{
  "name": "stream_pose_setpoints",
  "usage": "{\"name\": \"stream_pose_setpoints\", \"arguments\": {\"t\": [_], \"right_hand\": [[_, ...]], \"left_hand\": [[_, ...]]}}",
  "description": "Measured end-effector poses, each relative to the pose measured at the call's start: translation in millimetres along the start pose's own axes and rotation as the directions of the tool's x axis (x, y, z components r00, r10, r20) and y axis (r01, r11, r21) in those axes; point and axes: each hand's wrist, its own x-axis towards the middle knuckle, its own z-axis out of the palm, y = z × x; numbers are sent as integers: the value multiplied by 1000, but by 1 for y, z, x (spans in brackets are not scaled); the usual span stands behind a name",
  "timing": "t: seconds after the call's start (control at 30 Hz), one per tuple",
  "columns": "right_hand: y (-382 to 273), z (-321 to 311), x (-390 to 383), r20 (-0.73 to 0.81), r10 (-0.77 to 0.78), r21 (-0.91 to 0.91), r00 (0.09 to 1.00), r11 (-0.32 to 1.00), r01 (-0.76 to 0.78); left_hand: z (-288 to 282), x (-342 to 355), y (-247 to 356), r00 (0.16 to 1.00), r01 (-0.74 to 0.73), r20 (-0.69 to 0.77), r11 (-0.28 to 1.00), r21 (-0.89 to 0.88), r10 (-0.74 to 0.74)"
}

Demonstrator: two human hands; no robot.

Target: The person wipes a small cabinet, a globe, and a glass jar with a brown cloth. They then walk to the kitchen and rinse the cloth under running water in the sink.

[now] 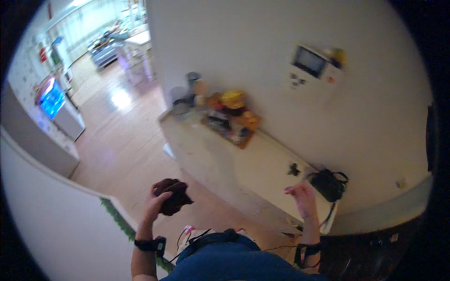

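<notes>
My left hand (154,199) is closed on a dark maroon, crumpled soft item (173,196) at the lower middle left. My right hand (302,199) is raised over the edge of a pale narrow cabinet top (267,168), its fingers curled together; whether they hold anything is too blurred to make out. Beside that hand lie a black bag (328,182) with a strap and a small dark object (294,168).
A wooden tray (229,131) of assorted items and grey containers (180,100) stand on the cabinet, below a wall-mounted intercom panel (309,61). At the left, a passage floor (117,122) leads past a lit blue screen (52,98) toward white furniture (138,40).
</notes>
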Motion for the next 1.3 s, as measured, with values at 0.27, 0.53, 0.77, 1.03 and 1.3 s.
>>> {"name": "stream_pose_setpoints", "arguments": {"t": [0.27,0.53,0.77,1.03,1.3], "right_hand": [[78,326,68,539,146,-454,829,880,140],[114,484,141,738,545,-168,398,719,-674],[136,654,254,815,432,-209,387,841,-499],[121,845,394,926,276,-264,259,961,-83],[173,917,588,831,372,-298,415,926,-233]], "left_hand": [[-92,23,31,899,-335,374,909,248,229],[-201,87,75,917,-111,381,993,-30,114],[-306,193,82,993,-9,-121,1000,9,10],[-466,257,132,729,-274,-685,907,-320,-21],[-619,391,122,442,-157,-887,963,-220,-131]]}}
